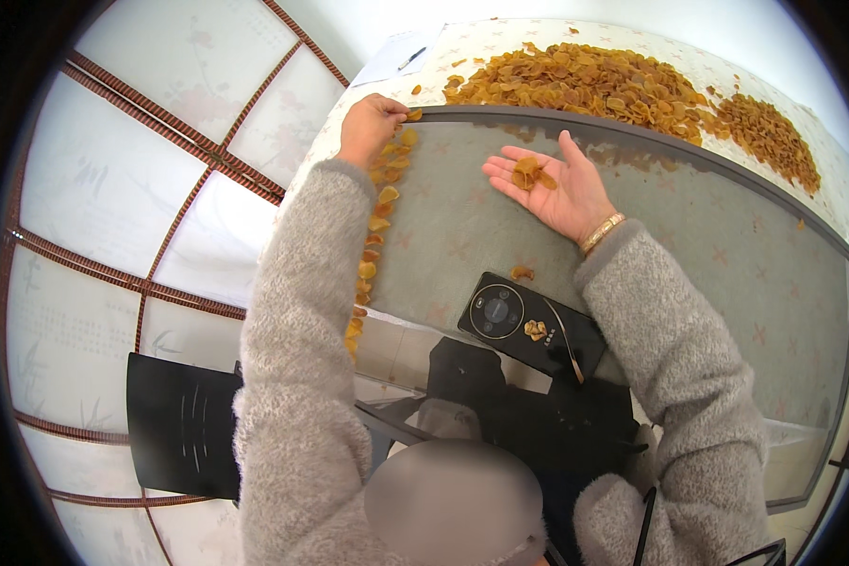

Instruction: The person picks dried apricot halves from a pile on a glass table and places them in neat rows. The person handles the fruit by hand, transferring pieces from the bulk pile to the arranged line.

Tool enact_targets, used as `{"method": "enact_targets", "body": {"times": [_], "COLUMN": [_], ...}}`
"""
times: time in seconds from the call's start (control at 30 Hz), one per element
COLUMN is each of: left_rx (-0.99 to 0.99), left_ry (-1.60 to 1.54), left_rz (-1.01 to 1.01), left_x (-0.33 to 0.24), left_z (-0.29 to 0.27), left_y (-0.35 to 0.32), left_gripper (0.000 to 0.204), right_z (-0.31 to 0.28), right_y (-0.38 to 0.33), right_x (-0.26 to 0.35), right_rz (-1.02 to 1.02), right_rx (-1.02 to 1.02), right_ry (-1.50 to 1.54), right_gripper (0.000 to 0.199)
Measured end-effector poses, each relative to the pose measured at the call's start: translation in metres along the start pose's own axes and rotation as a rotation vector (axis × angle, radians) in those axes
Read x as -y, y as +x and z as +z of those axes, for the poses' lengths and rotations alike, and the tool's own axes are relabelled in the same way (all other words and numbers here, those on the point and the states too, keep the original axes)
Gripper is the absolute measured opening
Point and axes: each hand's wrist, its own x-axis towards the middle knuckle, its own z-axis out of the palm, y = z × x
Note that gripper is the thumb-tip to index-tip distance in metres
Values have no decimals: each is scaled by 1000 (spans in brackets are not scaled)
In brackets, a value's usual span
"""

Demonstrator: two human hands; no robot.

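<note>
At the far left corner of a grey framed panel (443,236), my left hand (373,127) pinches one amber dried slice (414,114) between thumb and fingertips. Below that hand, a column of similar slices (375,224) runs along the panel's left edge, partly hidden by my sleeve. My right hand (568,193) is palm up over the panel, its fingers stretched out. A few amber slices (530,174) rest on those fingers. One loose slice (521,273) lies on the panel near the phone.
Behind the panel, a large heap of amber slices (585,80) lies on patterned cloth, with a heap of smaller pieces (769,137) to its right. A black phone (514,311) bears a thin curved tool (566,344). Paper (391,57) with a pen lies far left; a black chair (184,424) stands left.
</note>
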Motion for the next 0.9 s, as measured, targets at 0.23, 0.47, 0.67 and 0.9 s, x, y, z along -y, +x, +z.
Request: {"method": "enact_targets", "body": {"times": [0.23, 0.47, 0.67, 0.9], "left_rx": [29, 22, -2, -76], "left_ry": [288, 295, 241, 228], "left_rz": [46, 6, 40, 153], "left_x": [11, 12, 14, -13], "left_z": [13, 18, 16, -22], "left_y": [12, 15, 12, -9], "left_gripper": [13, 15, 17, 22], "right_z": [-2, -2, 1, -3], "right_y": [-1, 0, -1, 1], "right_x": [1, 1, 0, -1], "right_rz": [-12, -15, -8, -2], "right_rx": [12, 20, 8, -25], "right_ry": [-53, -52, -46, -4], "right_gripper": [83, 84, 82, 74]}}
